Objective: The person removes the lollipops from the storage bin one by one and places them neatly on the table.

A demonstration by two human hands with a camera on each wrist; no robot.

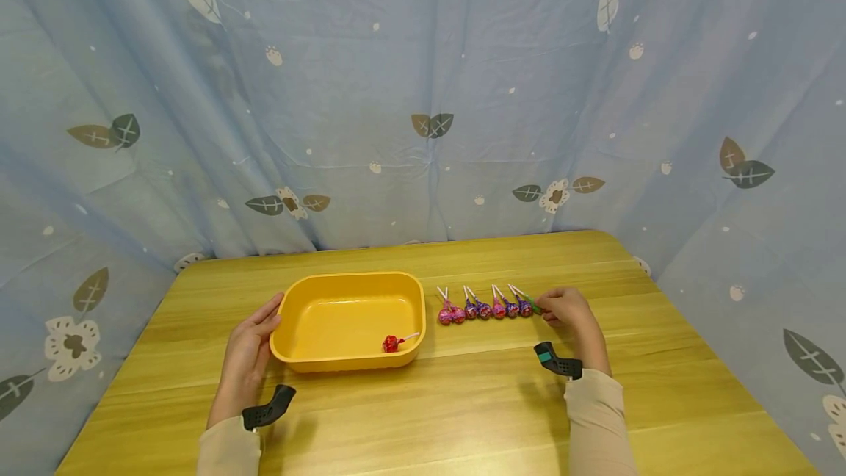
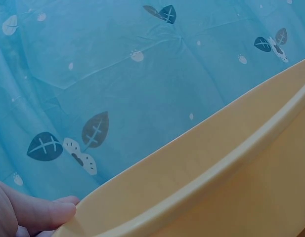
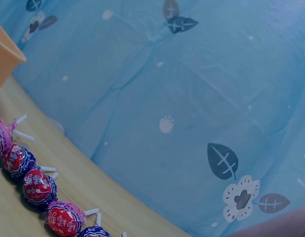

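My left hand (image 1: 247, 350) grips the left end of a yellow plastic tray (image 1: 280, 347), its thumb and fingers at the rim in the left wrist view. A red-wrapped lollipop (image 1: 391, 344) lies inside, near the tray's front right corner, white stick pointing right. Right of the tray, several pink and purple lollipops (image 1: 485, 311) form a row, sticks toward the back. At the row's right end, my right hand (image 1: 567, 308) pinches a lollipop with a green wrapper (image 1: 536, 306); its candy end is hidden by the fingers.
The wood-grain table (image 1: 463, 417) ends at a back edge just behind the tray and lollipops. A blue curtain (image 1: 370, 94) with printed leaves hangs behind it and round both sides. A black wrist camera (image 1: 558, 362) sits on each forearm.
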